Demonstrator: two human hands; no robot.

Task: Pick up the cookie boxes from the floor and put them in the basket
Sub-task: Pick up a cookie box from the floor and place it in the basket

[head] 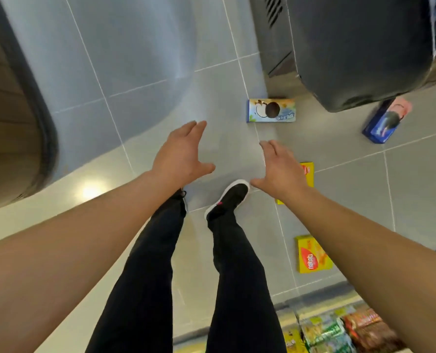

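Note:
Several cookie boxes lie on the grey tiled floor. A light blue box point(271, 110) rests flat ahead of my hands. A dark blue and pink box point(385, 122) lies further right, partly under a dark cabinet. One yellow box point(309, 174) is half hidden behind my right hand point(280, 169). Another yellow box point(311, 254) lies closer, beside my right forearm. My left hand point(182, 154) and my right hand are both held out above the floor, fingers spread, holding nothing. No basket shows in this view.
A dark cabinet or cooler point(351, 47) stands at the upper right. A brown curved counter point(10, 110) fills the left edge. A shelf of packaged snacks point(339, 327) sits at the bottom right. My legs and black shoes point(231, 197) are below my hands.

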